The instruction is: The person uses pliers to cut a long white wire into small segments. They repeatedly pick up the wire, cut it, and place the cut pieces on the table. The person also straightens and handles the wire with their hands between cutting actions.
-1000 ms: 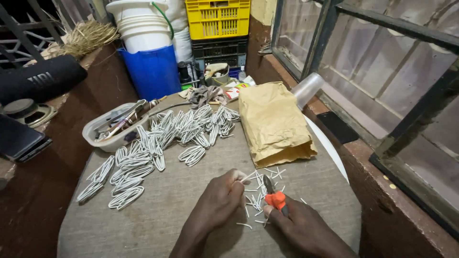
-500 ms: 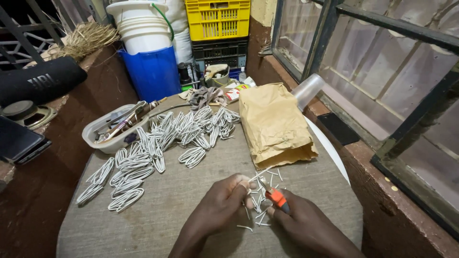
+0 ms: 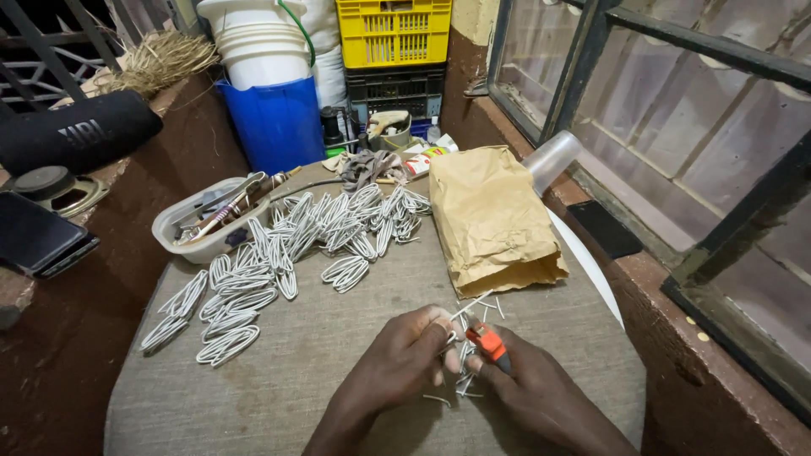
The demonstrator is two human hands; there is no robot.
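My left hand (image 3: 404,359) pinches a short piece of white wire (image 3: 461,311) over the cloth-covered table (image 3: 279,388). My right hand (image 3: 541,388) grips an orange-handled tool (image 3: 488,342), its tip against the wire between my hands. Several short cut wire pieces (image 3: 463,384) lie on the cloth under and around my fingers. Farther back, many bent white wire loops (image 3: 287,253) are spread across the cloth.
A brown paper bag (image 3: 492,218) lies at the right. A white tub of tools (image 3: 207,221) stands at the back left, a clear cup (image 3: 551,160) near the window. Blue bin (image 3: 274,118), white buckets, yellow crate (image 3: 393,32), black speaker (image 3: 76,131) and phone (image 3: 38,241) surround the table.
Both hands have come closer together and slid slightly toward me, and the orange tool has moved in against the wire held by my left hand.
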